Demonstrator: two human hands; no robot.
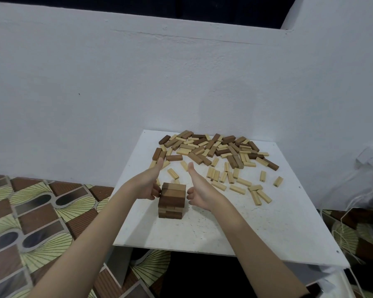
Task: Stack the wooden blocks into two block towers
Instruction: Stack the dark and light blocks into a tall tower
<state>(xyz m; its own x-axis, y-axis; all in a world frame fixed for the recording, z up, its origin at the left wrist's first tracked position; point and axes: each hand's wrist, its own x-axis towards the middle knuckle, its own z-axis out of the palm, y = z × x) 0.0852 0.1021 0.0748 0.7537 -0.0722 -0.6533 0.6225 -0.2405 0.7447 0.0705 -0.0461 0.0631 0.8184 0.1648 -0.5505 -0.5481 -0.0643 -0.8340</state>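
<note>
White board (235,222); hands (148,188) (199,193) hide block tower (172,200) sides; contact unclear

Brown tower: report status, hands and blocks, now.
Left hand and right hand flank the brown tower, thumbs up, fingers at its sides. One tower standing. Loose blocks piled behind; nothing obstructing.

A big white wall (138,82) is standing behind a white table (256,229). The floor (30,211) is showing brown bricks and yellow fans. Soft light is falling everywhere.
</note>
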